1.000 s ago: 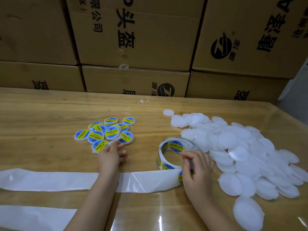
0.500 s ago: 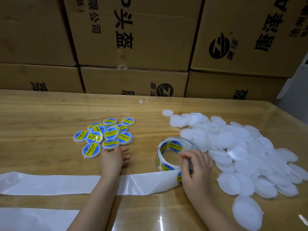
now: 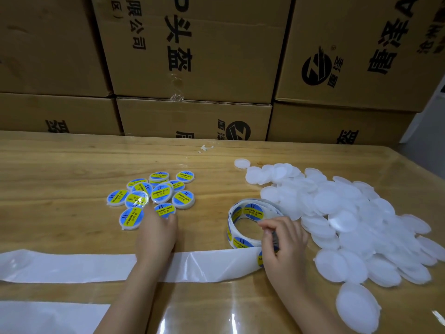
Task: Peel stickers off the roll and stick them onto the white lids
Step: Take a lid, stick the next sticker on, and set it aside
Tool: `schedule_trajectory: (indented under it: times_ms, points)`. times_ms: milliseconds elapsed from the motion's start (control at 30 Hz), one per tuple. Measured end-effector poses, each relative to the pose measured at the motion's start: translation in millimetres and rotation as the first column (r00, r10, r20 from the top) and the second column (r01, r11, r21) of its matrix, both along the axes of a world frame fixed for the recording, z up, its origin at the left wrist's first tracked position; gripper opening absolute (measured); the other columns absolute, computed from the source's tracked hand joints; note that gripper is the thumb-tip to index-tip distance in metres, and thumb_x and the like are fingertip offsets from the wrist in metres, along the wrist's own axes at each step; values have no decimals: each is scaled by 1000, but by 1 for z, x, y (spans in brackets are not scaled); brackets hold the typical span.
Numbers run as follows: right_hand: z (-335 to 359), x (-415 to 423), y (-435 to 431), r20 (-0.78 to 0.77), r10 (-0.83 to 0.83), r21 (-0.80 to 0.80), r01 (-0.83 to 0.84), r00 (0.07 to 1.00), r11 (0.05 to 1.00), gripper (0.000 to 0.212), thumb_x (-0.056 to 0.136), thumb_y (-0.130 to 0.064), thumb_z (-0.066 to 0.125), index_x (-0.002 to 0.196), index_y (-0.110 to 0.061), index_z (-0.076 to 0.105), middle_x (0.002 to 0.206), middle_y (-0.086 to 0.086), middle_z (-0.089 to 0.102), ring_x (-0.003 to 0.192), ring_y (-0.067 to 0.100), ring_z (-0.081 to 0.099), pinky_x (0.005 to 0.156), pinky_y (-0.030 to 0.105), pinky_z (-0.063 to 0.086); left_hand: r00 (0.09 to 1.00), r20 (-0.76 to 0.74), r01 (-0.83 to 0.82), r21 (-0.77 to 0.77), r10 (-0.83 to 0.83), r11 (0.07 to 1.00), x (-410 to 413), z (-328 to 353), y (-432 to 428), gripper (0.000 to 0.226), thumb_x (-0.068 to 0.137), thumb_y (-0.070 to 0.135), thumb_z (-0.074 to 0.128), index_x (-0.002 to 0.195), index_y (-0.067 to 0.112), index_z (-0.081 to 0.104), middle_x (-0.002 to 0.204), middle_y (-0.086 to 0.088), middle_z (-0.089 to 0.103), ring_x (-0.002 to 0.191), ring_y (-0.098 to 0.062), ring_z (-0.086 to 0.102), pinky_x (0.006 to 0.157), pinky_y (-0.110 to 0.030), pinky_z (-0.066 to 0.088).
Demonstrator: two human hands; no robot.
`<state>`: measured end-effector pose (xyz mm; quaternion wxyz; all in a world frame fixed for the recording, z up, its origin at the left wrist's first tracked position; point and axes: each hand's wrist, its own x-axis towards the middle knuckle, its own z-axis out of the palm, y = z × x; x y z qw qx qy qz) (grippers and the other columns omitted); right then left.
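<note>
fingers (image 3: 269,229) of our right hand (image 3: 285,247) were curled, pinching a sticker (image 3: 275,239) at the roll (image 3: 245,213), centre frame. left hand (image 3: 156,235) lay flat, gripping nothing, by the labelled lids (image 3: 160,192). white lids (image 3: 349,213) sat right. risk: a one-handed yank could fold the sticker onto itself.

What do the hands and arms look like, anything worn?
Both bare: left hand, right hand, no gloves or rings seen. The left forearm and right forearm are bare to the frame edge; no sleeves, watch or bands in view.
</note>
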<state>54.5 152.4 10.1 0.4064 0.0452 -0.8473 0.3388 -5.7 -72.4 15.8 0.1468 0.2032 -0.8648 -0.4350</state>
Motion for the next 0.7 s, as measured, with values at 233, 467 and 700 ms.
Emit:
schedule_trajectory:
  times_ms: [233, 467, 700]
  points:
    - [-1, -1, 1, -9, -7, -14, 7, 1000, 1000, 26, 84, -18, 41, 88, -18, 67, 83, -12, 58, 80, 8, 49, 80, 27, 29, 985, 161, 155, -670, -61, 726, 7, -10, 15, 34, 90, 39, 48, 105, 12, 62, 118, -8, 53, 109, -28, 49, 84, -37, 38]
    - [-2, -3, 4, 19, -32, -70, 34, 999, 997, 25, 85, -21, 40, 88, -20, 65, 84, -13, 58, 82, 6, 48, 83, 28, 29, 974, 212, 200, -669, -74, 715, 2, -20, 14, 52, 95, 53, 32, 133, 20, 47, 153, -1, 29, 138, -20, 29, 104, -39, 28]
    - [2, -8, 15, 35, -107, -303, 112, 994, 947, 25, 88, -26, 37, 94, -19, 60, 91, -8, 57, 89, 13, 48, 83, 36, 37, 914, -315, 279, 33, -255, 960, 6, -1, 38, 17, 96, 26, 48, 100, 22, 64, 118, 4, 58, 115, -11, 52, 92, -24, 41]
